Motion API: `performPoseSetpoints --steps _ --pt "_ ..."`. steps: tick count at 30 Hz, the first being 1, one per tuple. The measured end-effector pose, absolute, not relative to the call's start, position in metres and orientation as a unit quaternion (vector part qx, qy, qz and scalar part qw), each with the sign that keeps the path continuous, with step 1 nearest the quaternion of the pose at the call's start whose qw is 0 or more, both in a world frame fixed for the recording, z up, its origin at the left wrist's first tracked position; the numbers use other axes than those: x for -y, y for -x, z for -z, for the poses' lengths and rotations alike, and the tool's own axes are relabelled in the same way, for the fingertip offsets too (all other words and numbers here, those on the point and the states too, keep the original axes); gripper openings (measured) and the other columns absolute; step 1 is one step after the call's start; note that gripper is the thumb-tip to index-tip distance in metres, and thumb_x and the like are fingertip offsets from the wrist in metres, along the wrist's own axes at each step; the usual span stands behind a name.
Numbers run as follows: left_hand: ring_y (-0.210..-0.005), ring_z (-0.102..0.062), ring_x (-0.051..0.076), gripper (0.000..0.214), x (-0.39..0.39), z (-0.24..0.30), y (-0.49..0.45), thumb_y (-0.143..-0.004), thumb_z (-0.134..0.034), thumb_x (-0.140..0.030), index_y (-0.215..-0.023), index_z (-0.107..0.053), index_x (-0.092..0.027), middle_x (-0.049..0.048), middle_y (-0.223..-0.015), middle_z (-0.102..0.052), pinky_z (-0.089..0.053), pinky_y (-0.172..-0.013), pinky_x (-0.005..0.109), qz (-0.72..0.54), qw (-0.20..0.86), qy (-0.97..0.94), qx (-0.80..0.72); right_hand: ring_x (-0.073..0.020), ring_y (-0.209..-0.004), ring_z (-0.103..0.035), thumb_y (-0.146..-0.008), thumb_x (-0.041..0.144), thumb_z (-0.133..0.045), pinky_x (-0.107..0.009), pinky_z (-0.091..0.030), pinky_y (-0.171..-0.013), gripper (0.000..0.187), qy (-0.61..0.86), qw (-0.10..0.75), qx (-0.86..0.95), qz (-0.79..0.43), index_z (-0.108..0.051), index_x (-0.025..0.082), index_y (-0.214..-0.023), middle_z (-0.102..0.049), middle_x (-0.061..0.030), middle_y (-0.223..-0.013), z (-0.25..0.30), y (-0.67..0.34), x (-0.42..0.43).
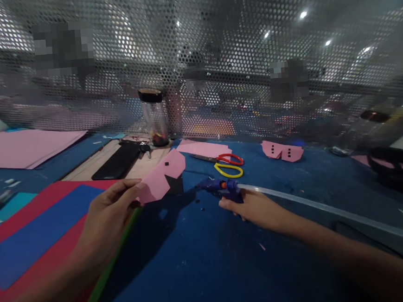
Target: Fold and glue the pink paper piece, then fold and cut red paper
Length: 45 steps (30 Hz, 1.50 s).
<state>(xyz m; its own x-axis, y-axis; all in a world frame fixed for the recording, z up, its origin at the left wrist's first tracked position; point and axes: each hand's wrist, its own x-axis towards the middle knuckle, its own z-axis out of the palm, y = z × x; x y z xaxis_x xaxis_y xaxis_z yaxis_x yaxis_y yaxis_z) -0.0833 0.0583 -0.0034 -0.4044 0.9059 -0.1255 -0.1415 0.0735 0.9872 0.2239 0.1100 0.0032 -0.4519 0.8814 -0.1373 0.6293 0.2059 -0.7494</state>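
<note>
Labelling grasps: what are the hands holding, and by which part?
Left hand: pink paper cutout, by its left end. Right hand: blue glue gun, by its handle.

Mesh screen (195, 35) across top of frame, behind table (211, 271). Ctr-L: phone (116, 161) on board (94, 163), keys (146, 149) at phone's far end, jar (155, 122) just behind. Scissors (230, 160) nr ctr, by paper strip (203, 147); glue gun (227, 189) below 'em, in R hand (258, 209). Paper cutout (157, 181) L of gun, in L hand (110, 211). 2nd cutout (281, 151) mid-R of frame. Paper sheets (26, 147) at L edge, mid-height.
</note>
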Motion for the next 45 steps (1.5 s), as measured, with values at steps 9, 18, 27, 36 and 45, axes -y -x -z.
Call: performPoseSetpoints --steps 9,18,27,36,45 --pt "-0.073 -0.063 0.014 0.031 -0.06 0.005 0.087 -0.071 -0.086 -0.043 -0.09 -0.072 -0.023 -0.0012 -0.084 -0.07 -0.051 -0.059 0.017 -0.6 0.409 -0.355 -0.589 -0.0194 -0.062 -0.06 -0.093 0.05 -0.06 -0.03 -0.043 -0.058 0.03 0.491 0.148 0.79 -0.335 -0.072 0.023 -0.095 -0.064 -0.0026 -0.067 -0.013 -0.218 -0.111" --pt "-0.064 -0.063 0.014 0.032 -0.059 0.006 0.087 -0.071 -0.086 -0.043 -0.092 -0.073 -0.023 -0.0012 -0.081 -0.072 -0.047 -0.051 0.018 -0.595 0.417 -0.348 -0.592 -0.0182 -0.062 -0.06 -0.094 0.051 -0.059 -0.029 -0.042 -0.059 0.03 0.502 0.14 0.788 -0.329 -0.07 0.023 -0.096 -0.066 -0.0012 -0.068 -0.014 -0.216 -0.111" --pt "-0.065 -0.063 0.011 0.03 -0.058 0.006 0.086 -0.072 -0.086 -0.043 -0.09 -0.073 -0.023 -0.0008 -0.086 -0.072 -0.047 -0.052 0.017 -0.595 0.429 -0.343 -0.587 -0.021 -0.067 -0.061 -0.092 0.053 -0.06 -0.031 -0.043 -0.06 0.032 0.499 0.139 0.783 -0.344 -0.071 0.023 -0.096 -0.065 -0.0037 -0.073 -0.01 -0.215 -0.115" --pt "-0.069 -0.063 0.014 0.028 -0.058 0.007 0.087 -0.074 -0.083 -0.045 -0.091 -0.074 -0.024 0.0002 -0.089 -0.071 -0.046 -0.053 0.019 -0.581 0.42 -0.363 -0.595 -0.0154 -0.055 -0.057 -0.094 0.055 -0.057 -0.03 -0.042 -0.054 0.037 0.503 0.151 0.763 -0.377 -0.066 0.02 -0.092 -0.065 -0.0028 -0.071 -0.005 -0.219 -0.111" --pt "-0.072 -0.057 0.014 0.028 -0.055 0.007 0.081 -0.082 -0.076 -0.047 -0.097 -0.072 -0.023 -0.0021 -0.082 -0.066 -0.041 -0.057 0.021 -0.542 0.412 -0.417 -0.602 -0.0151 -0.064 -0.057 -0.09 0.052 -0.063 -0.027 -0.046 -0.057 0.032 0.508 0.243 0.736 -0.376 -0.068 0.02 -0.095 -0.063 -0.0006 -0.074 -0.02 -0.225 -0.081"
